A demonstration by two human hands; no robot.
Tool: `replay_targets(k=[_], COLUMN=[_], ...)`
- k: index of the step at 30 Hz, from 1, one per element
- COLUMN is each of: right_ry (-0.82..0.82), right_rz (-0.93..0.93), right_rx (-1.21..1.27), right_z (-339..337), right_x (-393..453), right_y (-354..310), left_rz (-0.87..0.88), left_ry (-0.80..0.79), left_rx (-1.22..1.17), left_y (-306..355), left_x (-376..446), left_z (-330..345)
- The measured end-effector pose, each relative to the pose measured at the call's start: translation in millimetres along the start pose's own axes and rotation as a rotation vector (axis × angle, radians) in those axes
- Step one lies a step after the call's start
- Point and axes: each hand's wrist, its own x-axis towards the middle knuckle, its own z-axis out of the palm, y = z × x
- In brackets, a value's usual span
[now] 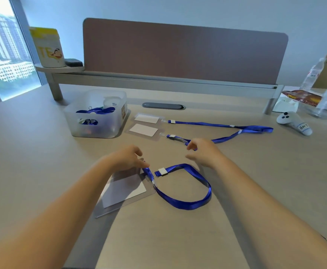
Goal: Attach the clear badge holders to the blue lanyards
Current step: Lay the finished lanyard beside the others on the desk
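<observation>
- While both forearms reach across the desk (236,210), the left hand (126,159) pinches one end of a blue lanyard (187,203) at the top edge of a clear badge holder (123,191) in the lower centre of the frame
- Fingers loosely curled, the right hand (204,153) hovers just above the lanyard's loop, grasping nothing
- Two more badge holders (145,129) lie flat above the hands, each clipped to a blue lanyard (216,125) stretching toward the right
- At centre left, a translucent bin (94,131) holds more blue lanyards
- Far right, a white controller (292,121) lies on the desk
</observation>
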Motion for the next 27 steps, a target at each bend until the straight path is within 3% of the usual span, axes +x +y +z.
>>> replay_targets(k=[5,8,11,15,18,23,27], right_ry=[0.177,0.204,0.197,0.180,0.178,0.119,0.029], right_rz=[0.090,0.141,0.080,-0.018,-0.037,-0.020,-0.022], right_rx=[-0.117,-0.180,-0.193,-0.153,-0.177,-0.259,-0.155], right_z=[18.2,20.1,21.8,20.5,16.8,-0.6,-8.1], right_x=[19.8,32.3,46.3,61.6,68.9,69.0,63.9], right_y=[11.1,26.4,32.5,35.8,42.7,59.0,61.8], left_rz=[0.130,0.200,0.277,0.362,0.299,0.189,0.202], left_ry=[0.153,0.267,0.301,0.215,0.077,0.115,0.108], left_rx=[-0.021,0.112,0.276,0.489,0.546,0.583,0.541], left_y=[6.6,18.4,33.1,40.8,41.1,44.6,47.6], left_x=[12.0,32.9,58.4,90.3,104.1,115.4,119.5], left_z=[9.3,11.6,15.8,25.2,30.1,29.6,31.4])
